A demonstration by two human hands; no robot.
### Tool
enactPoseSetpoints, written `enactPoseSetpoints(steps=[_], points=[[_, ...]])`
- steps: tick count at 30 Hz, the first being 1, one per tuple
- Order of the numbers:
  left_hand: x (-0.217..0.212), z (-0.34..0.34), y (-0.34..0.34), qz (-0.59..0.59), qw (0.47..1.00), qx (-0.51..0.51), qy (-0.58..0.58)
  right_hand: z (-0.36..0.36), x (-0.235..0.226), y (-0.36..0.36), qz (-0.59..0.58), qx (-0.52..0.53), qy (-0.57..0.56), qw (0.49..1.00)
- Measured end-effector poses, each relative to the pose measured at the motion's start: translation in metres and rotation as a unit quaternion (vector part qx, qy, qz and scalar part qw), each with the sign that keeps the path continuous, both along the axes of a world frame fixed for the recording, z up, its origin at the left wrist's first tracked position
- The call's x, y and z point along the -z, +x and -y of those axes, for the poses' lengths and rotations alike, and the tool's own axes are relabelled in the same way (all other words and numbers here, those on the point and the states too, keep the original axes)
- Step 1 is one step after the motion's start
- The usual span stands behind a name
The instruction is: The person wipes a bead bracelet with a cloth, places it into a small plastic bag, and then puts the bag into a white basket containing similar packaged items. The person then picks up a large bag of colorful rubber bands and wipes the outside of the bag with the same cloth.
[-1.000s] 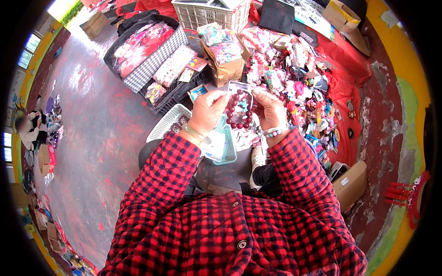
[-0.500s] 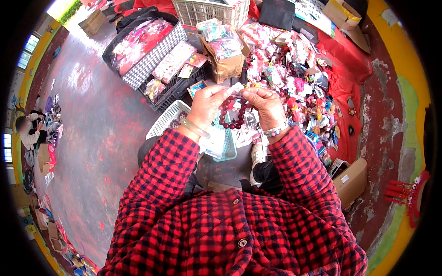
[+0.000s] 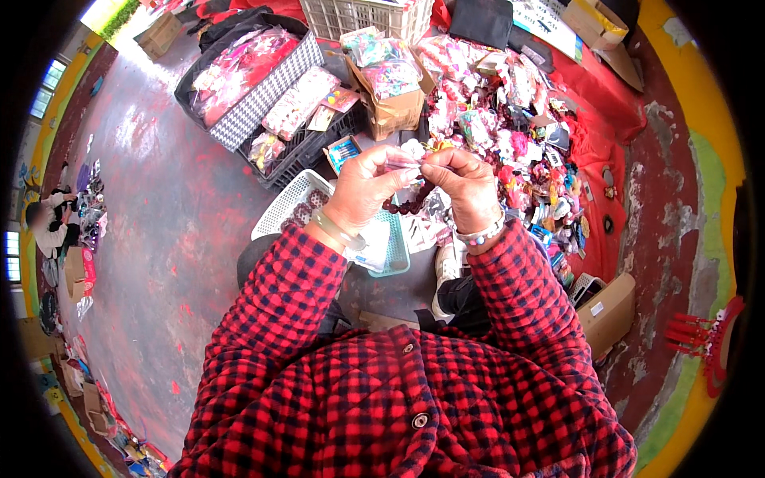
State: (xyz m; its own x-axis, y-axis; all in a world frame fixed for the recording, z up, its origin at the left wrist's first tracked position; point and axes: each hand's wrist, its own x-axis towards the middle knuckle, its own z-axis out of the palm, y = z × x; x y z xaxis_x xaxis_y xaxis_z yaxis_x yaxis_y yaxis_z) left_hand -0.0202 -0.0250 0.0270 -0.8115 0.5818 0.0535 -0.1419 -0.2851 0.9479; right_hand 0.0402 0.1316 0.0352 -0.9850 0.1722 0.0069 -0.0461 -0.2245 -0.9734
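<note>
Both my hands meet in front of me, fingers pinched together. A thin translucent strip (image 3: 403,162) runs between the fingertips of my left hand (image 3: 356,190) and those of my right hand (image 3: 468,191). Below them hangs a dark red beaded bracelet (image 3: 409,207), its upper part hidden by the fingers of my right hand. Beneath my left wrist, a white perforated basket (image 3: 275,217) holds more dark red bead strings (image 3: 305,209). A light teal basket (image 3: 396,263) sits to its right, with clear packets (image 3: 371,248) in it.
Beyond my hands stand a small blue box (image 3: 343,151), a carton of packets (image 3: 396,118) and a black crate (image 3: 315,147). Heaped small accessories (image 3: 522,151) cover the right side on red cloth (image 3: 610,103). A person (image 3: 54,219) sits at the far left.
My hands have turned inward, and the strip now shows between the fingertips. The bracelet, earlier an open loop, now hangs partly covered, more edge-on.
</note>
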Motion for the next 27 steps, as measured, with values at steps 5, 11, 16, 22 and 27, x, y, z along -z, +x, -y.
enactPoseSetpoints(steps=[5, 11, 16, 22, 27], points=[[0.001, 0.001, 0.000, 0.008, 1.000, -0.016, -0.013, 0.004, 0.006, -0.001, -0.048, 0.009, 0.092, 0.995], [-0.003, 0.002, 0.004, 0.090, 0.995, -0.036, -0.036, 0.017, 0.000, -0.002, -0.194, 0.137, 0.381, 0.893], [-0.002, 0.006, -0.008, 0.142, 0.989, 0.034, -0.002, 0.004, -0.005, -0.001, 0.046, 0.040, 0.117, 0.991], [0.004, 0.006, -0.005, 0.022, 0.997, -0.019, -0.065, 0.012, -0.001, 0.000, 0.013, 0.048, 0.168, 0.985], [0.013, 0.007, -0.018, 0.120, 0.990, 0.064, -0.035, 0.001, 0.005, -0.006, -0.143, 0.096, 0.412, 0.895]])
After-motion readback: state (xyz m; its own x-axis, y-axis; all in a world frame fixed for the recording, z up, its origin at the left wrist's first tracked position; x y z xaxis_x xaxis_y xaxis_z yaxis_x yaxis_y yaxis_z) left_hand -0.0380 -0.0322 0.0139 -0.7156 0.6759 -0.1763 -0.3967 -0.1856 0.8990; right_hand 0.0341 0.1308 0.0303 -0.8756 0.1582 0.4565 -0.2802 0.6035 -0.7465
